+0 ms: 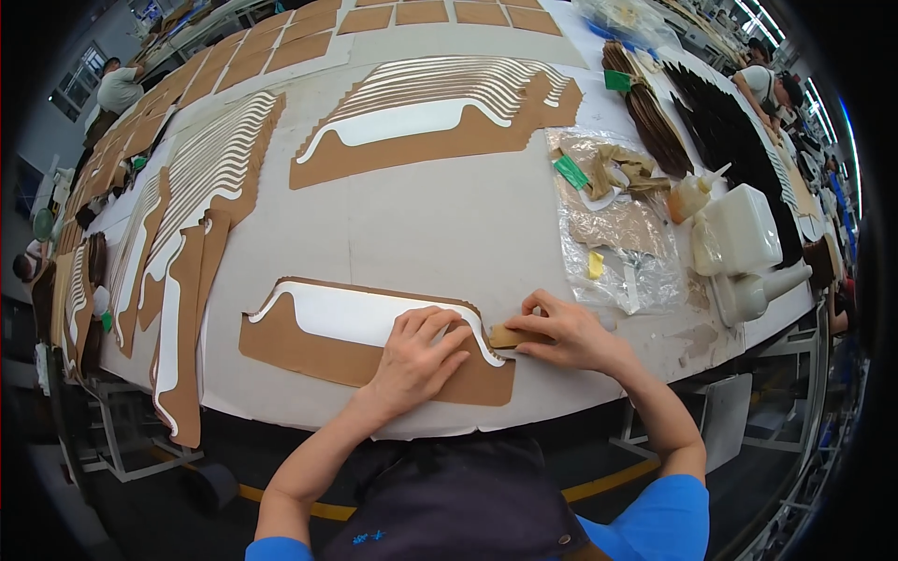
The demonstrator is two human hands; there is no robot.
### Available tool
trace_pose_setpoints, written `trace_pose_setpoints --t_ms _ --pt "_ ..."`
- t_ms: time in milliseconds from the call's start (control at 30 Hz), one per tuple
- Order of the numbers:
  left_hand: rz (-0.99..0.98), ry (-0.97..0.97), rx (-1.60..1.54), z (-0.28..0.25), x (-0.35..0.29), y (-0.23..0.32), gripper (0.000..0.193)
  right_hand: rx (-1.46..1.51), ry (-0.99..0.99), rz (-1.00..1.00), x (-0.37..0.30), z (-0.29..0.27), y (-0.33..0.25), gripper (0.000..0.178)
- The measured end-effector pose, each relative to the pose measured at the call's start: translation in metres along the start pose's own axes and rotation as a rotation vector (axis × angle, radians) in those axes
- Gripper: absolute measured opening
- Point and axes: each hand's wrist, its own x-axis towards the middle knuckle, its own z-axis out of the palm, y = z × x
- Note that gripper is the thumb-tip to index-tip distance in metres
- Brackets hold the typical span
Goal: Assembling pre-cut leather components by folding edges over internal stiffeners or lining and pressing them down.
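A flat brown cut piece (299, 348) with a white curved strip (351, 313) glued along its upper edge lies near the table's front edge. My left hand (416, 360) presses flat on it, fingers spread over the white strip's right part. My right hand (566, 332) pinches a small tan block (507, 337) against the piece's right end, beside the strip's curved tip.
Fanned stacks of the same brown and white pieces (440, 107) fill the middle and left of the white table (449, 224). Right of my hands lie a plastic sheet with scraps (617, 234), glue bottles (692, 196) and a white container (744, 229). Other people work at the far edges.
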Motion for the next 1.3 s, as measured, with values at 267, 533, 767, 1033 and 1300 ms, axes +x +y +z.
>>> trace_pose_setpoints --t_ms 267,533,767,1033,1300 --pt "-0.009 -0.062 0.007 0.009 0.001 -0.001 0.038 -0.268 0.134 -0.301 0.009 0.015 0.004 0.031" --pt "-0.002 -0.044 0.011 0.010 -0.003 -0.002 0.039 -0.349 0.175 -0.263 0.009 0.022 -0.005 0.033" --pt "0.008 -0.027 0.024 0.013 -0.003 -0.002 0.041 -0.364 0.174 -0.351 0.023 0.016 0.001 0.030" --pt "-0.005 -0.071 -0.001 0.007 -0.005 0.002 0.044 -0.398 0.103 -0.402 0.022 0.013 -0.005 0.030" --pt "-0.023 -0.068 0.004 0.008 -0.003 0.002 0.050 -0.439 0.039 -0.433 0.034 0.004 0.002 0.032"
